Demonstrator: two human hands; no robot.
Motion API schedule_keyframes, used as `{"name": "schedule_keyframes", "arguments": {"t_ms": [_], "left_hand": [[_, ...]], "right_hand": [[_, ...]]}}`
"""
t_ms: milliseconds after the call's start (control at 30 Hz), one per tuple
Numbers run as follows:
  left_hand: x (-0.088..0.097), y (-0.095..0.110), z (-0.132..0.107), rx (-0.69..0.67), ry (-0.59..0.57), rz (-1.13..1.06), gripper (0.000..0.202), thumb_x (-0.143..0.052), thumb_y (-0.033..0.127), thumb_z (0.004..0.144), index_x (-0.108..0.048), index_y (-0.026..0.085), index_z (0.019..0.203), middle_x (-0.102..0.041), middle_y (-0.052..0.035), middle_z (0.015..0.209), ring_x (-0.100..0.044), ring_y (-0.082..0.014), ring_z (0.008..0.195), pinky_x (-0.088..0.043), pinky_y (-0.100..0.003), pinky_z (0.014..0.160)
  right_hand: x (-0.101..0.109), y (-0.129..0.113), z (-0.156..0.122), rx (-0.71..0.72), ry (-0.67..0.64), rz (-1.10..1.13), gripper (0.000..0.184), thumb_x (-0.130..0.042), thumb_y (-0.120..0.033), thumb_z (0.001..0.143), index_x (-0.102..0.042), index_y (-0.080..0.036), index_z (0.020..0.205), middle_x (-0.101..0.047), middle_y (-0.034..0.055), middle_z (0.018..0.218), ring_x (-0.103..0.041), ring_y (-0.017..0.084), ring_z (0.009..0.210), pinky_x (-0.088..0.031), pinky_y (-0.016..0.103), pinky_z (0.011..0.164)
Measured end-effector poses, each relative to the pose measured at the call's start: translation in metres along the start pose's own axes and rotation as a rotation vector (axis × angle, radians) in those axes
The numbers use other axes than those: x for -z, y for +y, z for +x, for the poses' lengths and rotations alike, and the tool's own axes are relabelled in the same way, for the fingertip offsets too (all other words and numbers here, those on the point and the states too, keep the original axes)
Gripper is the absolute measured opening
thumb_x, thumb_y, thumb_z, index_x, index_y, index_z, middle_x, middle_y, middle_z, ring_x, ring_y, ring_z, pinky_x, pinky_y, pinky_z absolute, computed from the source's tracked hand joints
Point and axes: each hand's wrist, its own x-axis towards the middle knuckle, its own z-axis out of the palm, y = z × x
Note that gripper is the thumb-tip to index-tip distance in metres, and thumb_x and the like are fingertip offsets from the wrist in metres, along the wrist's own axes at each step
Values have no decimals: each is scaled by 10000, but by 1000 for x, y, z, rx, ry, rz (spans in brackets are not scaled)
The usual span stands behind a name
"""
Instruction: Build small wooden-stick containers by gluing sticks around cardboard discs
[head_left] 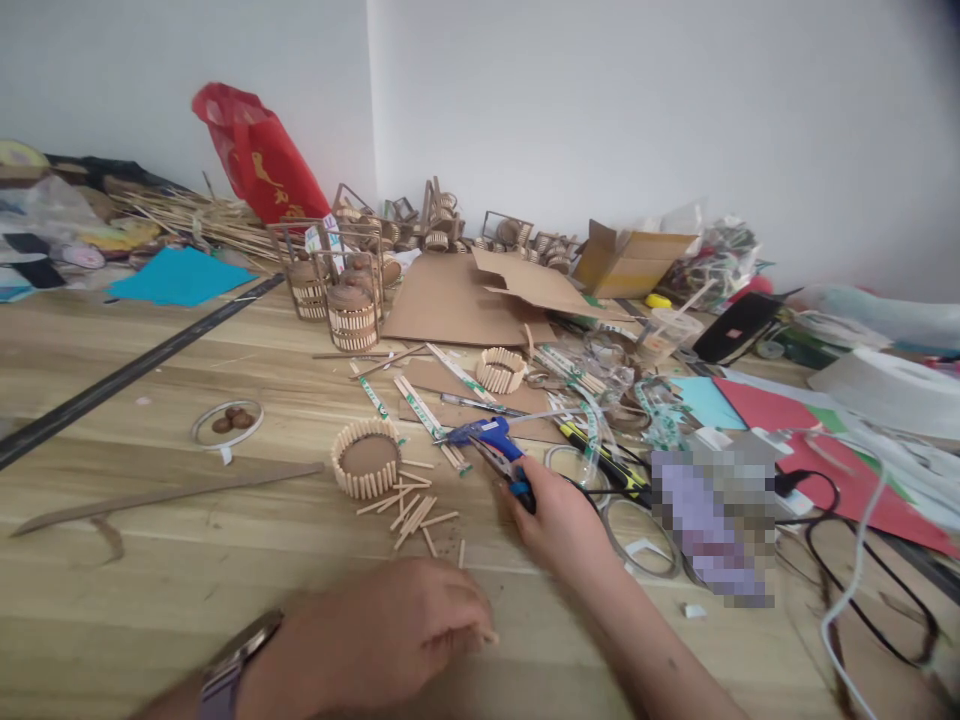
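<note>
My right hand [559,520] grips the handle of a blue glue gun [491,442], whose nozzle points left over the wooden table [150,560]. My left hand [409,625], with a watch on the wrist, is curled near the front edge and pinches a short wooden stick [489,635]. A small round basket of upright sticks on a cardboard disc [366,458] stands just left of the glue gun. Loose cut sticks [411,510] lie scattered between the basket and my hands.
Finished stick baskets [351,310], a second stick ring [501,369], cardboard sheets [465,295] and an open box [626,262] crowd the back. A long dark ruler [135,372], a red bag [259,155], coloured paper [825,450], tape rolls and cables [862,590] lie around.
</note>
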Motion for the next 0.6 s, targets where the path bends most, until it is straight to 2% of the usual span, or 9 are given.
{"name": "schedule_keyframes", "arguments": {"t_ms": [100,200,300,433,500,600], "left_hand": [[-12,-3,2,38,-4,88,220,-461,162,986,-677,194,960,-719,-56,1017,-660,-202,960,-491,-286,861],[-18,-14,3,99,77,238,237,-438,98,968,-661,174,950,-696,-71,990,-644,-214,933,-501,-322,854],[-20,-25,4,187,161,387,261,-419,41,946,-654,155,959,-686,-89,985,-637,-236,922,-515,-371,853],[-18,-32,6,298,183,489,260,-441,20,923,-656,150,988,-697,-101,1001,-645,-256,944,-528,-409,854],[-19,-33,6,314,201,516,254,-452,19,916,-654,154,990,-696,-100,1007,-646,-256,939,-529,-409,848],[-23,-32,3,261,262,539,233,-450,47,930,-645,165,976,-689,-92,992,-644,-241,885,-532,-385,799]], "right_hand": [[1,2,1,-16,5,-4,166,-522,-220,896,-593,-177,1041,-710,109,907,-651,250,799,-357,277,638],[1,2,1,-5,3,-1,162,-529,-222,890,-594,-185,1034,-713,107,923,-649,245,812,-366,276,653],[0,2,2,4,-4,4,157,-532,-230,889,-593,-184,1026,-717,114,951,-651,248,831,-376,278,663],[-1,2,2,-7,-4,4,160,-515,-248,903,-591,-168,1019,-715,135,952,-657,268,827,-378,292,658],[-1,2,2,-11,1,5,167,-505,-259,910,-590,-167,1020,-712,135,939,-658,273,825,-375,295,656],[0,3,3,-8,11,13,168,-498,-270,914,-591,-174,1017,-709,125,925,-657,272,824,-375,295,652]]}}
